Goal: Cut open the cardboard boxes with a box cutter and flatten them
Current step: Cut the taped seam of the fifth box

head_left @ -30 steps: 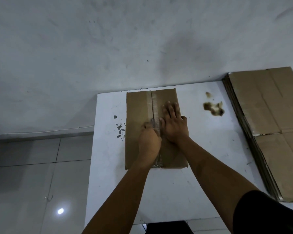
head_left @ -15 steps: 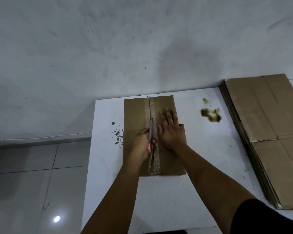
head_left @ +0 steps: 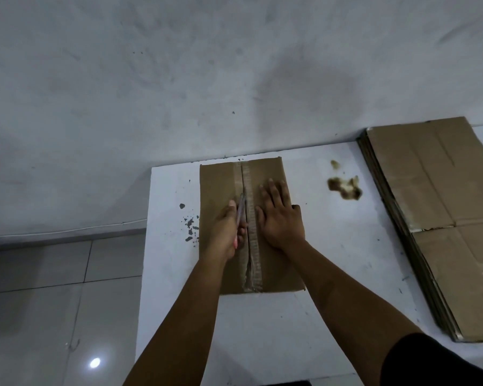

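Cardboard box (head_left: pixel 221 190) at the counter's (head_left: pixel 332 260) far edge: the left hand (head_left: pixel 226 232) grips the box cutter (head_left: pixel 241 211) on the tape seam (head_left: pixel 251 218), and a slip sideways could cut the right hand (head_left: pixel 280 218) spread flat just beside.

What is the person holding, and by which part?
The left hand holds a box cutter by its handle; the right hand only presses flat on the cardboard box.
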Demonstrator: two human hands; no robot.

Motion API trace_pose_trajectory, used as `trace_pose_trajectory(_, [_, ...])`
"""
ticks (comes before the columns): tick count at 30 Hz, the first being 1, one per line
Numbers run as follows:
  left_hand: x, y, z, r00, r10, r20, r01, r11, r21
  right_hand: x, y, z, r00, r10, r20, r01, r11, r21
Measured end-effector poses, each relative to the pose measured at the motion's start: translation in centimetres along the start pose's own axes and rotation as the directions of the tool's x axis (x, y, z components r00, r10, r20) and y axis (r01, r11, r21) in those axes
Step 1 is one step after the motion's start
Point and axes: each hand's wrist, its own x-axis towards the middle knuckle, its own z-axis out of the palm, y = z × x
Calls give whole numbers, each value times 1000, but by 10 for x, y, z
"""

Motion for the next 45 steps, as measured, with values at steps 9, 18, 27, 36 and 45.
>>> trace_pose_trajectory(9, [-2, -4, 14, 954, 288, -86, -234, 891, 388, 0, -1, -2, 1000, 4, -13, -4, 1000, 10])
trace_pose_trajectory(18, [-4, -2, 24, 923, 367, -117, -220, 750, 623, -1, -2, 0, 1000, 6, -28, -6, 1000, -18])
trace_pose_trajectory(27, [-7, -14, 12, 961, 256, -106, -157, 819, 552, 0, -1, 0, 1000, -1, -29, 1, 1000, -11])
trace_pose_trajectory(36, [-30, -35, -1, 967, 241, -79, -156, 811, 564, 7, 8, -12, 976, -37, 214, 37, 999, 2])
trace_pose_trajectory(45, [-46, -31, -1, 984, 164, -68, -118, 890, 441, -100, 8, -5, 975, -85, 206, 80, 996, 32])
